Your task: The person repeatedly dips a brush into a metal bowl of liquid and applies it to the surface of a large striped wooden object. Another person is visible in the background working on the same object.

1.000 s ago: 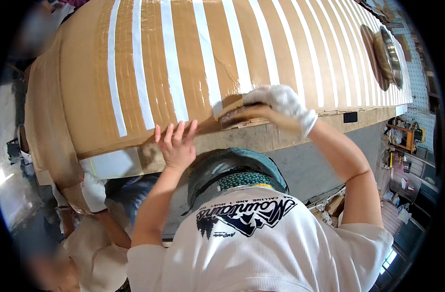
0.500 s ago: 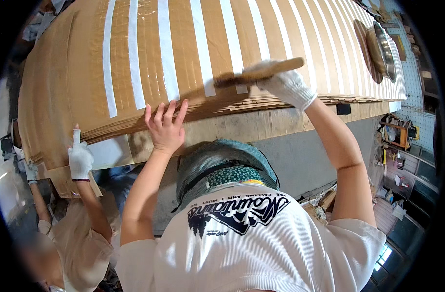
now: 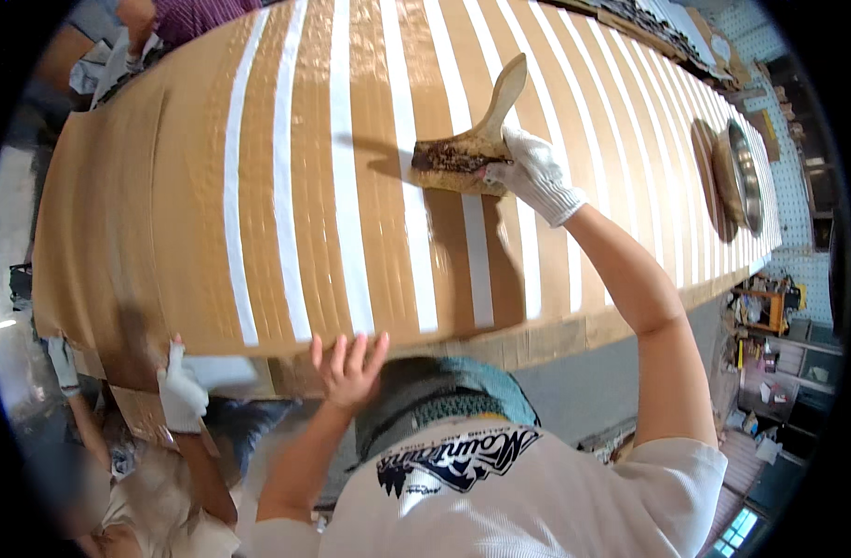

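Note:
My right hand (image 3: 535, 172), in a white knit glove, grips a wide brush (image 3: 463, 156) with a pale wooden handle and dark, stained bristles. The brush is tilted over the striped sheets, its handle pointing up and away. Whether its bristles touch the surface I cannot tell. My bare left hand (image 3: 351, 372) rests its spread fingertips on the near edge of the stack of brown paper-like sheets (image 3: 379, 279), which carries parallel white strips. Glossy wet-looking patches show on the brown bands to the left.
A metal bowl (image 3: 744, 177) stands on the sheets at the far right. At the near left a co-worker's gloved hand (image 3: 182, 395) touches the sheet edge, with another gloved hand (image 3: 63, 365) further left. A person in a striped purple top (image 3: 202, 17) is at the far left.
My right hand has moved the brush away from the near edge onto the sheets and turned its handle upward. The view has shifted, so the stack sits lower. My left hand stays at the edge.

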The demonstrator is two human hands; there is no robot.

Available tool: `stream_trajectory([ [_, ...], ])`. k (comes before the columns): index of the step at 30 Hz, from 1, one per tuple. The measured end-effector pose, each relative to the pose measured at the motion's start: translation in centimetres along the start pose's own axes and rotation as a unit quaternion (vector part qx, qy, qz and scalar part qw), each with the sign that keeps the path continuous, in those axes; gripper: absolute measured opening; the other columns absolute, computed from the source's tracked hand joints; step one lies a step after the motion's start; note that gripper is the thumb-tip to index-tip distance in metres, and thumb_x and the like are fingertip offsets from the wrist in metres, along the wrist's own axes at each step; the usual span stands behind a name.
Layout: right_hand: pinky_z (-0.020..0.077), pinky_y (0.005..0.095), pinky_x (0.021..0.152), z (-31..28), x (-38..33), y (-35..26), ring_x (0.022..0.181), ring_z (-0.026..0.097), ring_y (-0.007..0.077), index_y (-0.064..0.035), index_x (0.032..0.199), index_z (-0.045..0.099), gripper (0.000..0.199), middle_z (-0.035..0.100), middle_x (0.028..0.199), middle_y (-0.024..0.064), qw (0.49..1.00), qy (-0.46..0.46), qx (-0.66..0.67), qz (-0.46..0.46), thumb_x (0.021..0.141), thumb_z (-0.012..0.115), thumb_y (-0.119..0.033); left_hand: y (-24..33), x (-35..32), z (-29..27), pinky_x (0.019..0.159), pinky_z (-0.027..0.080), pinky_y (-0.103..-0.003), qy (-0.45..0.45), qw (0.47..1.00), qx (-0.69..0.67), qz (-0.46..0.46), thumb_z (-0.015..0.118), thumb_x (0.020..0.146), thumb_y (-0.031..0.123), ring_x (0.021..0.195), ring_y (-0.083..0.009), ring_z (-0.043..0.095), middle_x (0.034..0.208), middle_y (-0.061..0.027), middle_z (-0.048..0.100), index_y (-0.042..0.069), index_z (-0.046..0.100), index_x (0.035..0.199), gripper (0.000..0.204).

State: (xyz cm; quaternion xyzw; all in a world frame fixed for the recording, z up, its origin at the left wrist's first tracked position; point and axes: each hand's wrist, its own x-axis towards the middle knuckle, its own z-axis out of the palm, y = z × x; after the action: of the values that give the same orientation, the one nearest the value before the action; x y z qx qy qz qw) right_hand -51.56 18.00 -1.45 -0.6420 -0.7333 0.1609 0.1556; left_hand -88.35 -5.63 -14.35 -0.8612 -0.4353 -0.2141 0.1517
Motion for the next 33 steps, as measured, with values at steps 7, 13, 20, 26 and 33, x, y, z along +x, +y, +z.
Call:
stream_trajectory([
  [7, 0.0539, 0.0504, 0.085, 0.7, 22.9, 4.5, 0.1, 0.068, 0.0419, -0.0057, 0.113, 0.058, 0.047, 0.07, 0.102, 0.0216, 0.994, 0.098, -0.032, -0.029, 0.082, 0.083, -0.031, 0.2, -1.2, -0.9, 0.108, 0.036, -0.072, -0.101, 0.995, 0.005, -0.01, 0.07, 0.092, 0.033, 0.126, -0.0312, 0.043, 0.138, -0.0047, 0.041, 0.036, 0.059, 0.137, 0.047],
  [13, 0.0544, 0.0445, 0.089, 2.4, 38.1, 8.0, 0.102, 0.067, 0.0383, -0.0072, 0.114, 0.06, 0.049, 0.07, 0.108, 0.0152, 0.966, 0.208, -0.126, -0.088, 0.08, 0.084, -0.033, 0.4, -1.5, -0.5, 0.108, 0.035, -0.067, -0.135, 0.99, 0.036, -0.008, 0.073, 0.09, 0.04, 0.123, -0.0257, 0.043, 0.135, -0.0009, 0.042, 0.041, 0.056, 0.136, 0.049],
  [20, 0.0527, 0.0451, 0.089, 2.3, 45.4, 6.9, 0.103, 0.067, 0.0381, -0.0082, 0.118, 0.059, 0.042, 0.071, 0.109, 0.0174, 0.961, 0.271, -0.049, 0.011, 0.088, 0.079, -0.029, 0.2, -0.1, 0.8, 0.106, 0.038, -0.063, -0.106, 0.994, 0.018, -0.004, 0.072, 0.091, 0.04, 0.119, -0.0254, 0.046, 0.134, -0.0013, 0.044, 0.038, 0.059, 0.134, 0.045],
  [26, 0.0516, 0.0405, 0.097, 3.4, 47.8, 3.3, 0.114, 0.065, 0.035, -0.0068, 0.13, 0.06, 0.054, 0.07, 0.12, 0.019, 0.962, 0.023, -0.014, -0.271, 0.087, 0.081, -0.031, 0.4, 0.1, 1.0, 0.104, 0.04, -0.06, -0.094, 0.995, 0.026, -0.017, 0.072, 0.092, 0.039, 0.116, -0.025, 0.048, 0.134, -0.0015, 0.046, 0.036, 0.061, 0.132, 0.042],
  [33, 0.0519, 0.0442, 0.095, 6.2, 47.9, 0.1, 0.112, 0.065, 0.036, -0.0116, 0.125, 0.061, 0.045, 0.071, 0.114, 0.0158, 0.964, 0.232, -0.062, -0.111, 0.085, 0.079, -0.021, -0.7, 0.2, 2.0, 0.101, 0.042, -0.057, -0.066, 0.998, 0.01, -0.008, 0.072, 0.092, 0.038, 0.112, -0.0247, 0.051, 0.133, -0.0019, 0.048, 0.033, 0.063, 0.129, 0.038],
])
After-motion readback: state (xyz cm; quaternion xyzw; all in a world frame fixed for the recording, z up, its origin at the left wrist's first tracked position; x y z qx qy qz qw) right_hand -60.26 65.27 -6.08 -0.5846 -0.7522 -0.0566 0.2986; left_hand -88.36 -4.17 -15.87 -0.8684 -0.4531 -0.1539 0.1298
